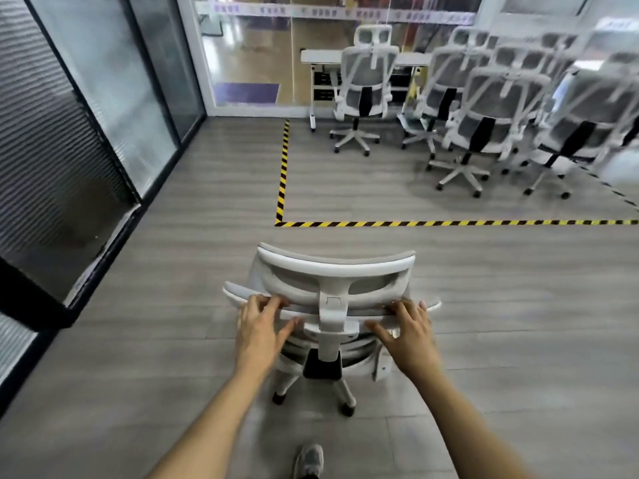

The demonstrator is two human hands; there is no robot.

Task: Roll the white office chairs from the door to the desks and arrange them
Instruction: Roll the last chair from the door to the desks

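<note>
A white office chair (333,271) with grey mesh stands right in front of me, its back toward me. My left hand (261,326) grips the left side of the backrest's top rail. My right hand (408,331) grips the right side of the same rail. Further on, inside a floor area marked with yellow-black tape (449,223), several matching white chairs stand: one (366,84) at a white desk (320,57) by the glass wall, others (491,108) bunched at the right. The near chair's seat is hidden beneath its backrest.
Dark-framed glass partitions (103,108) run along the left. A glass wall (256,63) closes the far end. Grey wood-look floor (207,202) lies open between me and the tape. My shoe (309,461) shows at the bottom edge.
</note>
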